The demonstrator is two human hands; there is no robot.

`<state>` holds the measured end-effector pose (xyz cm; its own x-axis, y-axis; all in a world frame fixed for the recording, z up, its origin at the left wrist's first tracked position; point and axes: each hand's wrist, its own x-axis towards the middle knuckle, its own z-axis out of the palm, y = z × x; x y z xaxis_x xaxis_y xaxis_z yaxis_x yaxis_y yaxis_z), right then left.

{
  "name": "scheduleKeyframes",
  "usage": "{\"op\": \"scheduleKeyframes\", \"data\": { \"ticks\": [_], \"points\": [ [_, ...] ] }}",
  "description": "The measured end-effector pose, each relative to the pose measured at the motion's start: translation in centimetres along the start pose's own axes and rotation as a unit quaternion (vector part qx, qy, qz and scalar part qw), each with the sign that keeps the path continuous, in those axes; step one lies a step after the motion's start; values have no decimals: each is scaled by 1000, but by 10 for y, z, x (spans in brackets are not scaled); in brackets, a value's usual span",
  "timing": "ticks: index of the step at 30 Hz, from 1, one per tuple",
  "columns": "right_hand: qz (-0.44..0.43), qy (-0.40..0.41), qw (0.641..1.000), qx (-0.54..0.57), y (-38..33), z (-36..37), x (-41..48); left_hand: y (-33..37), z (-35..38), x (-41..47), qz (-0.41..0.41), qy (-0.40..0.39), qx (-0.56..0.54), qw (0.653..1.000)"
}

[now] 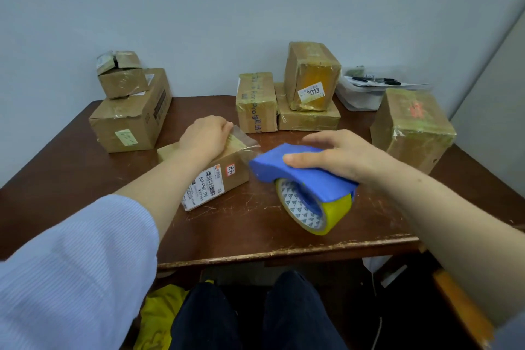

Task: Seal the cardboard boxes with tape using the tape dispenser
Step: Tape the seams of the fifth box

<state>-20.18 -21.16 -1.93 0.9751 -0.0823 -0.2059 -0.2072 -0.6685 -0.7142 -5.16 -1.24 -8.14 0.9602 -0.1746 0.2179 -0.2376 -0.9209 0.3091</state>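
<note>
The left hand [205, 133] presses flat, fingers spread, on top of a small cardboard box [208, 176] lying near the middle of the table [250, 233]. The right hand [338, 155] is wrapped around the blue tape dispenser [301, 173], just beside the box's right end, its yellow tape roll [312, 209] toward the table's front edge. A clear tape strip [245, 140] runs from the box to the dispenser.
</note>
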Motion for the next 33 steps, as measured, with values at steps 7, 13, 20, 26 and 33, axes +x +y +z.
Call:
{"op": "scheduleKeyframes", "data": {
  "ticks": [7, 13, 20, 26, 33],
  "points": [
    [53, -20, 998, -28, -42, 1, 37, -2, 3, 4, -3, -19, 15, 1000],
    [84, -53, 993, -68, -69, 1, 55, -1, 2, 4, -6, -20, 18, 1000],
    [-37, -77, 938, -335, -89, 29, 46, -3, 4, 3, 7, -21, 21, 1000],
    [-12, -12, 949, -315, -72, -11, 52, -6, 7, 7, 3, -29, 25, 999],
    [-33, 119, 909, -397, 10, 13, 54, -4, 3, 4, -12, -47, 34, 998]
  ]
}}
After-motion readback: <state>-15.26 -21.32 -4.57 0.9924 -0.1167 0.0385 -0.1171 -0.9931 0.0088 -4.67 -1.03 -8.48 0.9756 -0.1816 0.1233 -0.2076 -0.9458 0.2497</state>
